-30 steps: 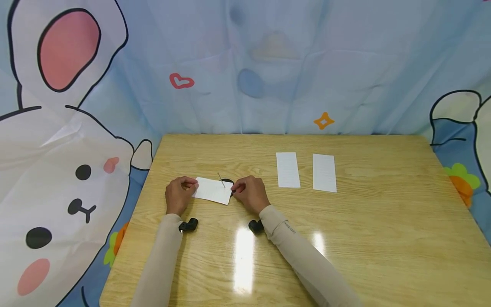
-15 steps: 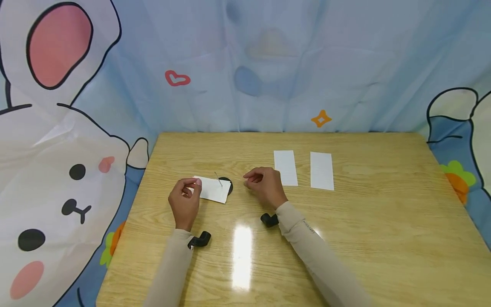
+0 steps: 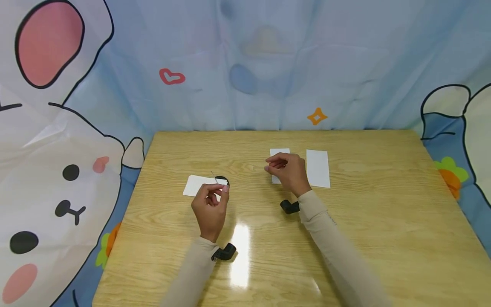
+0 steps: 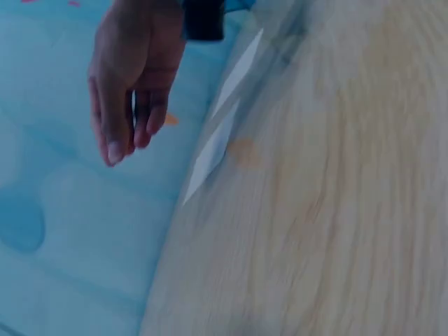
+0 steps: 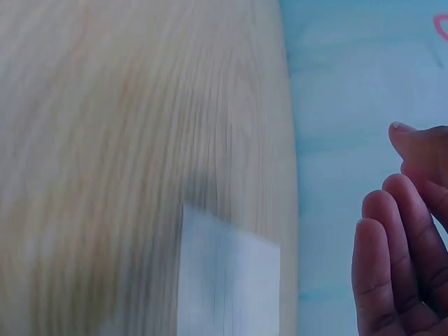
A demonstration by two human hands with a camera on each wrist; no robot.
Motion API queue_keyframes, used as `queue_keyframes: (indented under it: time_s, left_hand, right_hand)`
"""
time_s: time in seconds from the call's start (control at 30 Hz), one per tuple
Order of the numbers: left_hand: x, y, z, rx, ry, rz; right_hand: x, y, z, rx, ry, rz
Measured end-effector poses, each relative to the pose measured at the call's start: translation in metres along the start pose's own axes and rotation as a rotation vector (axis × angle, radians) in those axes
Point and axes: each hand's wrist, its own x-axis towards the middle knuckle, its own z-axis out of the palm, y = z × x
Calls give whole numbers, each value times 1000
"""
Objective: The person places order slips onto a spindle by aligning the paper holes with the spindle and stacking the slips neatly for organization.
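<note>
A white paper slip [image 3: 193,184] lies impaled on a bill spike, whose thin metal pin [image 3: 213,175] rises above it. Part of the round black base [image 3: 223,178] shows behind the paper. My left hand [image 3: 210,209] hovers in front of the spike, fingers loosely curled, with nothing visible in them; it hides the paper's near right part. My right hand [image 3: 289,172] is above the left of two white paper sheets [image 3: 280,150], partly covering it. In the right wrist view, the fingers [image 5: 378,266] of that hand are relaxed and apart from the sheet [image 5: 227,287].
A second white sheet [image 3: 318,168] lies to the right of my right hand. The wooden table [image 3: 383,204] ends at the back against a printed cloth [image 3: 345,64]. A black camera is worn on each wrist.
My right hand has left the slip on the spike and moved right over the left sheet. My left hand has come off the slip's left end and moved right, towards me.
</note>
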Motion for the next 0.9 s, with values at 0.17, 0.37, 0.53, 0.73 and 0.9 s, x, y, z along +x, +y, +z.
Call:
queue_keyframes:
  time_s: [0.17,0.37,0.53,0.73,0.9]
  left_hand:
    - [-12,6,25,-24,-97,-19]
    - [-16,7,56,-12,-192,-61]
    - [-17,-4,82,-4,-254,-99]
    - [-15,-20,110,38,-312,-155]
    - [-11,-30,126,127,-347,-164]
  right_hand:
    - [7,12,-18,-32,19,39]
    - [15,28,-31,-85,25,66]
    - [21,36,-37,-116,18,92]
    - [30,45,-38,-147,13,106]
    - [39,50,-35,-156,2,120]
